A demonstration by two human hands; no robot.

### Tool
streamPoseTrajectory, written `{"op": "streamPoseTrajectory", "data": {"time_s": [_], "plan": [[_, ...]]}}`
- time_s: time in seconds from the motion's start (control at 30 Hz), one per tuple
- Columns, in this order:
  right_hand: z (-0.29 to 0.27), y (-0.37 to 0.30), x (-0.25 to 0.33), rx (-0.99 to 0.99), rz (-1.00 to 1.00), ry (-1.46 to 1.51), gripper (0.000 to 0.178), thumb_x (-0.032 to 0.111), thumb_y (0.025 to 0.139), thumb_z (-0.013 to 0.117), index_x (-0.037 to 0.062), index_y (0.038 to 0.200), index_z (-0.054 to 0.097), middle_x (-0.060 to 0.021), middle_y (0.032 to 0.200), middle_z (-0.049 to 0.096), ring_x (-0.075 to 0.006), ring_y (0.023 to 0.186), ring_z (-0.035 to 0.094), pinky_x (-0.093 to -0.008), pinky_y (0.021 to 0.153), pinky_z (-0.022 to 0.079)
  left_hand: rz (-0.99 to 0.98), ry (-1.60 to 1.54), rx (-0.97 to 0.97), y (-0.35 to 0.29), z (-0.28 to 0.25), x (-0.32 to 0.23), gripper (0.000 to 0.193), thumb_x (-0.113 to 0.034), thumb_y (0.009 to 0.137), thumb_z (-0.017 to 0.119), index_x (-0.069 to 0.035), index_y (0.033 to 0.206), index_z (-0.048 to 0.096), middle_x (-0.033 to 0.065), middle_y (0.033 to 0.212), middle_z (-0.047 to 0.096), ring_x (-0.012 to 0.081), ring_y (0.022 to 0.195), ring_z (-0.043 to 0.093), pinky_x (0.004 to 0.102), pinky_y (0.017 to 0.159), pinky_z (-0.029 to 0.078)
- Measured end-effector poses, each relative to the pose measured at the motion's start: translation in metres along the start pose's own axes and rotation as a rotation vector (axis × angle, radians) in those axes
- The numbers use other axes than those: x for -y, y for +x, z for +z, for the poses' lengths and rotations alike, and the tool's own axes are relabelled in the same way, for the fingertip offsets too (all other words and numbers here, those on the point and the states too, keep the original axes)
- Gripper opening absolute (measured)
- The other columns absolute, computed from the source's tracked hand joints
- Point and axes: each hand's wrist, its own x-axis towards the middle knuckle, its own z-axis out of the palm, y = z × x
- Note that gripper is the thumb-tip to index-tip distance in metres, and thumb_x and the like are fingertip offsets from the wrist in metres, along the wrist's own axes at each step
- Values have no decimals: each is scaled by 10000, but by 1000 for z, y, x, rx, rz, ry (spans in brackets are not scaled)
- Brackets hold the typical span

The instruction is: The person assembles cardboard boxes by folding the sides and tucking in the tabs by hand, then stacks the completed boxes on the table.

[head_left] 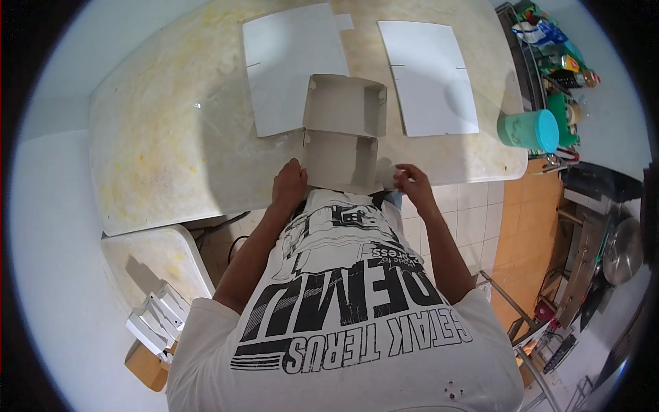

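A cardboard box (340, 159) stands at the table's near edge, its lid (345, 104) folded back away from me. Its inside is plain grey-brown, with nothing in it. My left hand (290, 182) has its fingers curled at the near left side wall of the box, and the fingertips are partly hidden. Off the near right corner, my right hand (413, 184) is a little apart from the box, with bent fingers and a gap between thumb and fingers. Beyond the box lie a flat white cardboard sheet (292, 51) on the left and another white sheet (432, 82) on the right.
The stained pale table (154, 137) spreads far to the left. A green tub with a turquoise lid (546, 130) stands at its right edge. Folded white boxes (161, 316) rest on a smaller table at lower left. A rack with bottles and packets (556, 55) is at far right.
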Motion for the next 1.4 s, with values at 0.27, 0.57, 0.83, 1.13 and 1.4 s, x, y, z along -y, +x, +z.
{"op": "streamPoseTrajectory", "data": {"time_s": [0.27, 0.57, 0.83, 1.13, 1.4], "plan": [[21, 1, -10, 113, -206, -232, 321, 228, 800, 610, 11, 1035, 578, -138, 885, 631, -223, 779, 620, -309, 711, 488, 35, -91, -7, -9, -3, 2, 170, -198, 783, 578, -34, 812, 541, 155, 778, 604, 332, 763, 589, 418, 684, 459], [28, -5, 10, 188, -127, -242, 268, 213, 821, 573, 30, 1017, 591, -117, 888, 645, -230, 836, 611, -333, 748, 480, -88, 139, -30, -9, 7, -5, 154, -153, 768, 577, -14, 811, 526, 185, 775, 607, 370, 764, 588, 449, 689, 460], [6, -1, 15, 300, -99, -297, 229, 172, 821, 552, 56, 1016, 580, -116, 887, 633, -243, 833, 611, -345, 736, 483, -121, 95, -116, -8, 5, -21, 122, -99, 793, 553, -1, 797, 481, 204, 749, 595, 395, 733, 586, 464, 638, 458], [-29, 4, 14, 250, -574, -507, 160, 88, 781, 536, 78, 939, 559, -100, 805, 586, -287, 815, 579, -390, 716, 468, -293, 200, -130, -9, 6, -10, 160, -177, 795, 567, -25, 841, 553, 198, 768, 610, 379, 739, 594, 452, 655, 470], [-28, 42, 12, 878, 176, -188, 451, 371, 795, 626, -35, 982, 567, -85, 867, 631, -162, 694, 598, -279, 611, 478, -380, 164, -273, -22, 40, -36, 175, -190, 814, 540, -16, 829, 532, 237, 731, 586, 408, 750, 583, 471, 642, 464]]}}
